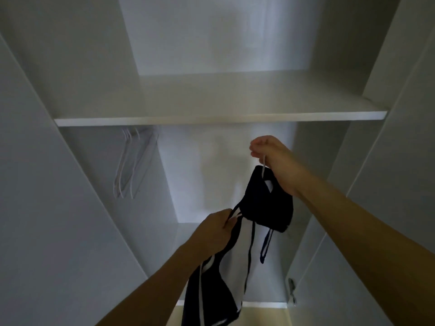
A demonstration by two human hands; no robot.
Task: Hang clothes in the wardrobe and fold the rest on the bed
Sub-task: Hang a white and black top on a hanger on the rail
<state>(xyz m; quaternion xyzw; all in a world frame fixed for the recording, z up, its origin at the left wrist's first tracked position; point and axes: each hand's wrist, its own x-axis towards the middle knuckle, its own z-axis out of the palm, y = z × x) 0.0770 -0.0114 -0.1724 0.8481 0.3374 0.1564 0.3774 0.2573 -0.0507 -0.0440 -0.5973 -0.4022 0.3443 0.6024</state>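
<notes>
Nearest the camera, a navy-and-white garment is pinched at a strap by the curled fingers of the left hand, its lower part hanging down. Its dark upper part is draped on a white hanger, whose hook is gripped in the closed right hand just below the wardrobe shelf. Empty white hangers are seen hanging at the left.

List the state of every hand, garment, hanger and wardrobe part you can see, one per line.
Right hand: raised under the shelf, gripping a hanger's hook.
Left hand: pinching the garment's edge.
Dark garment: draped on the held hanger, white-striped part hanging down.
Held hanger: not yet seen on a rail.
Empty white hangers: hanging at left under the shelf.
Shelf: bare.
</notes>
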